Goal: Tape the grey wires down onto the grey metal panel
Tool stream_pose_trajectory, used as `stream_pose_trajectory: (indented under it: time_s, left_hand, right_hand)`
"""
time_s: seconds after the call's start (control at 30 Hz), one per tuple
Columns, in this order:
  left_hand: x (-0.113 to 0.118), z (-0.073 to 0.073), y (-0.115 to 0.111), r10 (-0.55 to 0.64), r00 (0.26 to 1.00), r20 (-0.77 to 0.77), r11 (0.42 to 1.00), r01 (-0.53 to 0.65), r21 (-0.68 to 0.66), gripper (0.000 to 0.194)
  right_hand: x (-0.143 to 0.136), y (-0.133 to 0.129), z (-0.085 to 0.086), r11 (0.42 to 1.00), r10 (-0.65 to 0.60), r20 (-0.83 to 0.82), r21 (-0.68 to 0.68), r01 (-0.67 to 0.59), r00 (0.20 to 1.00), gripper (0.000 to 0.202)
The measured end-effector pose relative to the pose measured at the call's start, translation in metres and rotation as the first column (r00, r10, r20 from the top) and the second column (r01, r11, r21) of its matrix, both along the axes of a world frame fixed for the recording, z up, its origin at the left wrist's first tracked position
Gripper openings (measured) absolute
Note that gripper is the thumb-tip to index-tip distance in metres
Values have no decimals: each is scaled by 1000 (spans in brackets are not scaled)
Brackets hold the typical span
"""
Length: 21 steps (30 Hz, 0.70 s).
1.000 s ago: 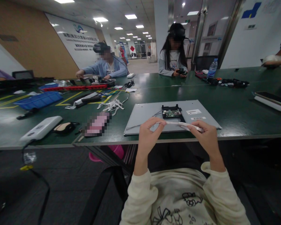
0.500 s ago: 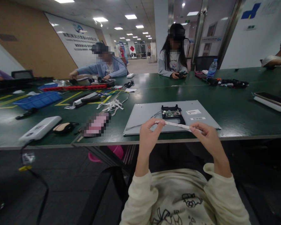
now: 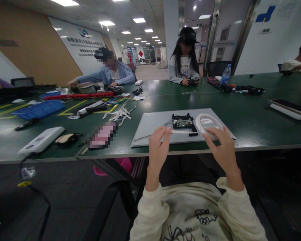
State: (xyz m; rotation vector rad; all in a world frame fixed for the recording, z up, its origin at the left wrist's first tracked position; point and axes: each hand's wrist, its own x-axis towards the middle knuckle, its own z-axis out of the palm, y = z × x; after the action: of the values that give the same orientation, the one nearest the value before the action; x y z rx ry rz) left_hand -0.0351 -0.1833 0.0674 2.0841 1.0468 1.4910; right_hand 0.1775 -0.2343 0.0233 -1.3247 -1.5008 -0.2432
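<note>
Between thumb and fingers of my left hand (image 3: 159, 142) is the end of a narrow white strip of tape (image 3: 182, 132), which stretches to the right. My right hand (image 3: 219, 144) is closed on the lower rim of a white tape roll (image 3: 198, 123), tilted so its wide open centre shows. Both hands are above the near edge of a flat grey panel (image 3: 153, 122) lying on the table. Fixed to the panel is a black frame with a green circuit board (image 3: 183, 122). Whether the strip still joins the roll, I cannot tell.
Left of the panel lie a pink phone (image 3: 102, 135), a heap of white strips (image 3: 120, 115), a white power bank (image 3: 42, 140) and a blue tray (image 3: 38, 109). Two people sit across the green table (image 3: 155, 93). A water bottle (image 3: 225, 75) stands far right.
Earlier the strip was pulled taut between both hands and the roll could not be made out. Now my right hand shows the roll's ring face, and the strip's right end lies lower.
</note>
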Motion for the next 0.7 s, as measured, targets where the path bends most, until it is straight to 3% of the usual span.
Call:
stream_pose_trajectory:
  time_s: [0.2, 0.47, 0.6, 0.7]
  left_hand:
    - [-2, 0, -1, -56, 998, -19, 998, 56, -3, 34]
    - [-6, 0, 0, -58, 994, -91, 998, 58, 3, 35]
    - [-8, -3, 3, 137, 990, -19, 989, -136, 52, 34]
    - [-1, -2, -2, 293, 956, -15, 933, -282, 224, 31]
  right_hand:
    - [3, 2, -5, 998, 37, -18, -51, -37, 999, 24]
    - [9, 3, -7, 1000, -18, -16, 15, 18, 1000, 29]
    - [10, 4, -8, 994, -101, 68, 58, 97, 993, 27]
    - [8, 5, -9, 990, -137, 154, 57, 130, 979, 28]
